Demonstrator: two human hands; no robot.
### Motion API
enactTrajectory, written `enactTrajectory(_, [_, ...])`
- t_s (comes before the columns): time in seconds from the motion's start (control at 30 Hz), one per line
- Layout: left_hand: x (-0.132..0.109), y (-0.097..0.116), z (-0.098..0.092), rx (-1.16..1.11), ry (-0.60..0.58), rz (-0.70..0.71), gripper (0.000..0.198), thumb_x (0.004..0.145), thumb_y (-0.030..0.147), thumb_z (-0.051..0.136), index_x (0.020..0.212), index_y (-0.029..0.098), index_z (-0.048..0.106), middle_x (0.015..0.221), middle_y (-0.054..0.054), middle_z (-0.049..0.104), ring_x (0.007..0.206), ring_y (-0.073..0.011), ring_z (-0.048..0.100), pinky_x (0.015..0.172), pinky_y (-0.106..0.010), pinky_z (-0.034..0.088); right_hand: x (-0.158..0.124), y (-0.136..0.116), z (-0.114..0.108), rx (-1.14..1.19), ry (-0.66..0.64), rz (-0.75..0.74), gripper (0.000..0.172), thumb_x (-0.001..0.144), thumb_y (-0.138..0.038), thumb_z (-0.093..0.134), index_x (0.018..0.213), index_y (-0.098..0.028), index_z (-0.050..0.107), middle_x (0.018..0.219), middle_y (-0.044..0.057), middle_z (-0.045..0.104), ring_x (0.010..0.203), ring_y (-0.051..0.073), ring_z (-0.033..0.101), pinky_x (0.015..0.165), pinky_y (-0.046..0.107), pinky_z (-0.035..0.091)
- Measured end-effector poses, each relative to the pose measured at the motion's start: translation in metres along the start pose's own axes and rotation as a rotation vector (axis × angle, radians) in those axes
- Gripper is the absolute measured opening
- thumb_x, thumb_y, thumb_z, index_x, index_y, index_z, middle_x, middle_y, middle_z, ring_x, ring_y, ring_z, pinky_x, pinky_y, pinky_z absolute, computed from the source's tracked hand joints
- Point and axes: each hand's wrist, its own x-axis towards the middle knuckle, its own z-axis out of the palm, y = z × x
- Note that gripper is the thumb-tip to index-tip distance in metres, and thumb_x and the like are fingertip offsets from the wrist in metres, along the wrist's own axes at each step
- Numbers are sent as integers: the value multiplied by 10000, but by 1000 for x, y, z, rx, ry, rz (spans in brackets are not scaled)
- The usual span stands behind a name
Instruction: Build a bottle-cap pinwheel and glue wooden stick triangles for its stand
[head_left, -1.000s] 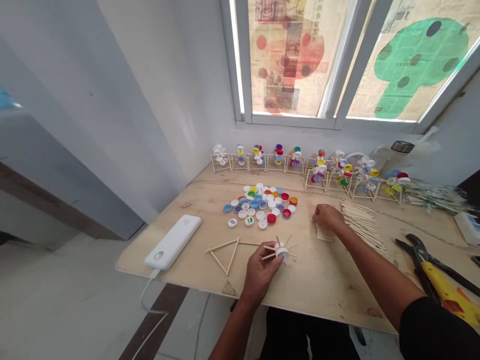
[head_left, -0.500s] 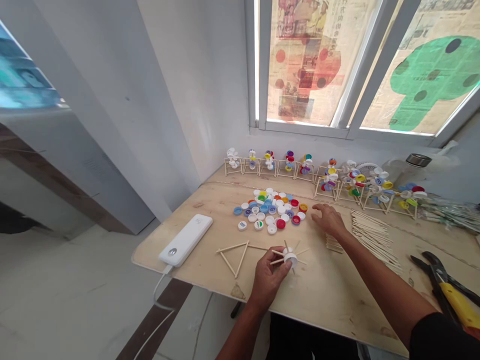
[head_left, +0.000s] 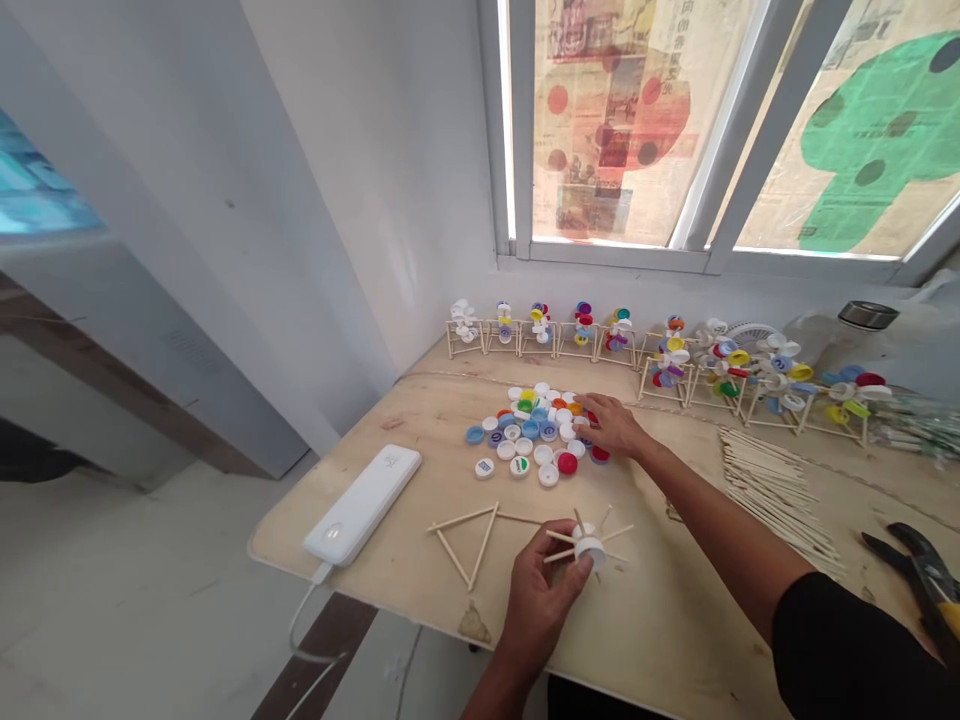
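Observation:
My left hand (head_left: 546,590) is closed on a white bottle-cap hub (head_left: 590,552), from which several thin wooden sticks stick out like spokes. It holds the hub a little above the table's front part. My right hand (head_left: 611,425) reaches over the right side of a pile of bottle caps (head_left: 530,430) in white, blue, red, yellow and green. Its fingers are stretched out and apart, and the hand hides some of the caps. Left of my left hand, a triangle of wooden sticks (head_left: 469,545) lies on the table.
Several finished cap wheels on stick frames (head_left: 579,335) line the wall side. Loose sticks (head_left: 776,495) and pliers (head_left: 911,570) lie at the right. A white power bank (head_left: 364,505) with a cable lies near the table's left edge. A lidded bottle (head_left: 862,335) stands at the back right.
My right hand has moved left, from beside the caps to over the pile's right side. My left hand keeps its hold on the hub. The view has shifted slightly.

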Motion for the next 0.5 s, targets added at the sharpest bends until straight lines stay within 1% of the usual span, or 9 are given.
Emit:
enactTrajectory(0.13, [-1, 0, -1, 14, 4, -5, 373, 709, 408, 687, 975, 156, 616, 927, -98, 687, 873, -228, 641, 780, -312, 504, 16, -14, 1, -28, -38, -38, 559, 853, -542, 426, 1371, -336, 408, 1447, 64, 376, 1305, 297, 310, 1011, 483, 287])
enactTrajectory(0.27, [0, 0, -1, 8, 5, -24, 389, 697, 418, 694, 975, 157, 619, 919, -96, 688, 860, -231, 644, 774, -316, 508, 25, -21, 1, -55, -71, -33, 530, 860, -593, 375, 1311, -339, 487, 1430, 81, 390, 1310, 319, 288, 1013, 527, 253])
enactTrajectory(0.37, [0, -1, -1, 6, -2, -20, 382, 700, 408, 695, 977, 157, 617, 922, -96, 687, 867, -232, 644, 778, -315, 508, 24, -20, 0, -65, -90, -16, 533, 864, -614, 338, 1278, -336, 524, 1404, 90, 418, 1301, 322, 303, 1004, 530, 257])
enactTrajectory(0.5, [0, -2, -1, 14, -8, -2, 362, 712, 397, 689, 971, 156, 615, 927, -95, 684, 881, -229, 642, 789, -313, 506, 12, -12, -3, -68, -97, 21, 541, 870, -616, 313, 1276, -327, 525, 1388, 92, 434, 1286, 320, 332, 989, 525, 280])
